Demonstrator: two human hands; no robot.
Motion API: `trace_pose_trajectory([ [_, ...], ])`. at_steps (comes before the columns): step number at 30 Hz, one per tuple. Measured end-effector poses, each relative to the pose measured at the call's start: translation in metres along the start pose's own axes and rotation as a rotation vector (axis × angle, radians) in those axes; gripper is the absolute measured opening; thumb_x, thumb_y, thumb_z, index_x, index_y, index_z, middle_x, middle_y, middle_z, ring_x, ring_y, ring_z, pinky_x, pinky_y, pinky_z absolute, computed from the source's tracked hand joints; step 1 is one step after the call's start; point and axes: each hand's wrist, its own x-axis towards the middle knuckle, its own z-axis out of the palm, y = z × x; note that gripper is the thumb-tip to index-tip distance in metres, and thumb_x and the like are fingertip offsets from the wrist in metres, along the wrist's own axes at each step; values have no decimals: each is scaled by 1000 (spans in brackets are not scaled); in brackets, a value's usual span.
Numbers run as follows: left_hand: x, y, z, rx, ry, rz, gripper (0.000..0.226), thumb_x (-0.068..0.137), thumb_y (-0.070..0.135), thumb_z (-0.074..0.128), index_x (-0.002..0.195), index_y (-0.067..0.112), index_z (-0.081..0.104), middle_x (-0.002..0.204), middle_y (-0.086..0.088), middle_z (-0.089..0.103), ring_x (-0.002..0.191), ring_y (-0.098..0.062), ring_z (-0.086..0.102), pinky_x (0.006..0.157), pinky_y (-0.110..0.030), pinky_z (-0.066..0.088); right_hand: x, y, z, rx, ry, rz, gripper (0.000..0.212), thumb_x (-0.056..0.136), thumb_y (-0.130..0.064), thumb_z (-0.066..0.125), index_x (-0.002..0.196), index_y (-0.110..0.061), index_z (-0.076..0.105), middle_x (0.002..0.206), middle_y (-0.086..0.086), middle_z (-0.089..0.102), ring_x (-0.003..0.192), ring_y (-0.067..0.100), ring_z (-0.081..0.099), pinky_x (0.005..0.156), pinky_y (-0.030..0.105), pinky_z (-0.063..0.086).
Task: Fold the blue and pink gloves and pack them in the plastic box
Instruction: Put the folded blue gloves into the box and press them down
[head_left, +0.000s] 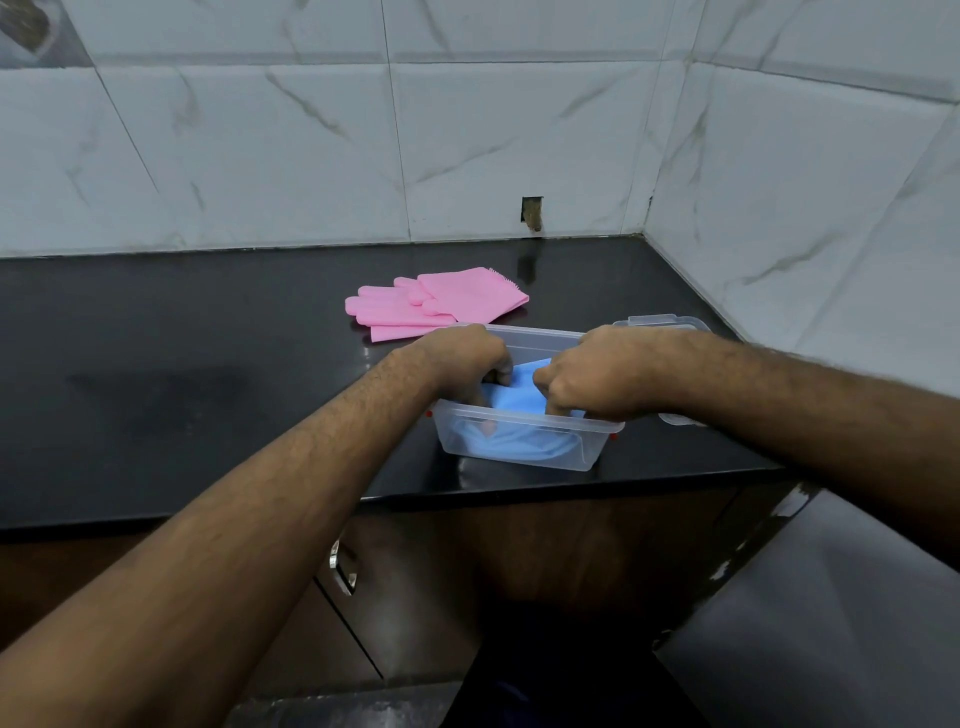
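A clear plastic box (597, 452) stands near the front edge of the black counter. Folded blue gloves (514, 397) lie inside it. My left hand (462, 356) reaches into the box's left side, fingers curled down onto the blue gloves. My right hand (592, 382) presses into the right side with its fingers closed on the same blue bundle. The pink gloves (441, 304) lie flat on the counter just behind the box, untouched.
The box's clear lid (665, 325) lies to the right, mostly behind my right arm. The black counter (182, 374) ends at tiled walls behind and on the right. Brown cabinet doors with a metal handle (343, 566) sit below the front edge.
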Motion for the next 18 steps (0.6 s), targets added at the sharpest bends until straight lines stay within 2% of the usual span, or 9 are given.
trace_pose_trajectory([
  [2, -1, 0, 0, -4, 2, 2, 49, 73, 31, 88, 119, 25, 72, 105, 8, 71, 91, -14, 59, 82, -32, 53, 7, -2, -1, -73, 21, -12, 30, 95, -16, 59, 121, -32, 58, 112, -5, 52, 103, 22, 60, 77, 42, 55],
  [4, -3, 1, 0, -1, 0, 5, 48, 73, 31, 87, 119, 25, 72, 108, 7, 72, 92, -15, 60, 84, -34, 55, 14, -3, 3, -111, 81, -27, 24, 92, -16, 61, 113, -27, 59, 106, -4, 53, 95, 22, 61, 65, 38, 52],
  [6, -4, 2, 0, 1, -3, 1, 48, 74, 32, 86, 119, 25, 71, 105, 7, 71, 91, -16, 59, 85, -36, 56, 16, 0, 10, -70, 131, -35, 18, 89, -15, 60, 103, -26, 59, 103, -6, 50, 88, 20, 59, 52, 30, 36],
  [7, -4, 2, 0, 0, -4, 0, 48, 74, 32, 86, 119, 25, 71, 102, 7, 69, 91, -17, 59, 85, -36, 56, 16, 2, 14, -9, 165, -33, 14, 87, -14, 59, 95, -25, 58, 102, -8, 48, 85, 20, 57, 50, 29, 31],
  [9, -4, 2, 0, 1, -6, 7, 48, 75, 30, 85, 120, 23, 70, 100, 7, 68, 94, -20, 62, 86, -37, 55, 15, 6, 22, 195, 261, -31, 10, 83, -12, 59, 83, -21, 55, 100, -8, 48, 81, 20, 53, 54, 32, 35],
  [11, -3, 1, -1, 6, -6, 16, 47, 77, 28, 82, 122, 21, 71, 107, 4, 72, 97, -22, 65, 87, -37, 55, 12, 9, 31, 429, 361, -34, 8, 86, -13, 63, 81, -14, 57, 97, -4, 52, 78, 21, 51, 63, 34, 38],
  [13, -2, 0, -1, -3, -8, 18, 44, 76, 28, 83, 118, 20, 73, 106, 2, 74, 94, -22, 66, 85, -37, 56, 9, 10, 37, 594, 429, -27, 20, 89, -18, 68, 77, -10, 54, 88, 0, 53, 74, 21, 49, 67, 32, 37],
  [15, -2, -1, -2, -33, -23, 14, 44, 76, 28, 86, 117, 19, 73, 106, 1, 75, 93, -21, 67, 86, -38, 57, 7, 11, 38, 654, 450, 9, 27, 89, -23, 70, 74, -12, 50, 81, 2, 53, 72, 22, 49, 67, 33, 38],
  [18, -2, -3, -4, -74, -44, 15, 46, 76, 26, 88, 119, 18, 73, 109, 2, 75, 95, -19, 67, 88, -35, 57, 9, 9, 35, 572, 424, 42, 27, 88, -27, 67, 71, -18, 48, 82, 0, 57, 73, 20, 49, 68, 35, 41],
])
